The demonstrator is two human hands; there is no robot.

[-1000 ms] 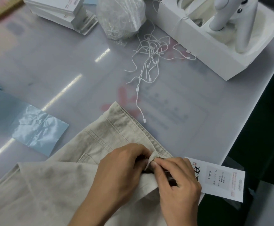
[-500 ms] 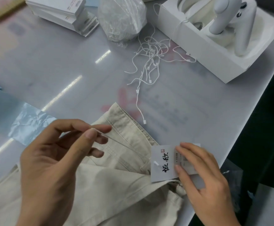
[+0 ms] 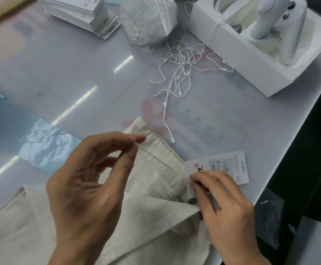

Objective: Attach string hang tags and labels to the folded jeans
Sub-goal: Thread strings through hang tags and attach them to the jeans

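Jeans (image 3: 155,180), cream/off-white, folded, lie at the near edge of the grey table (image 3: 60,73), waistband corner pointing away from the person. Hang tag (image 3: 230,167) sits at the waistband's right end, just beside the table's right edge; part of it is under the right hand. Readable on the tag: "XL", a partial "03#", a small red square mark and black brush-style characters; the finer print is too small to read.

Left hand (image 3: 90,184) is raised over the jeans, thumb and index fingertip close together as if pinching; whether a string is between them cannot be told. Right hand (image 3: 226,203) rests on the tag's near corner, fingers curled, pinching the tag at the waistband.

Open table surface runs between the jeans and the loose strings (image 3: 178,73), and to the left of centre. One string trails down close to the waistband corner. Far side holds a clear bag of strings (image 3: 148,20), a stack of white tags (image 3: 79,12) and an open white box (image 3: 251,60) holding a white device (image 3: 282,25) near the right edge. Crumpled light-blue plastic sheet (image 3: 46,146) lies left of the jeans.
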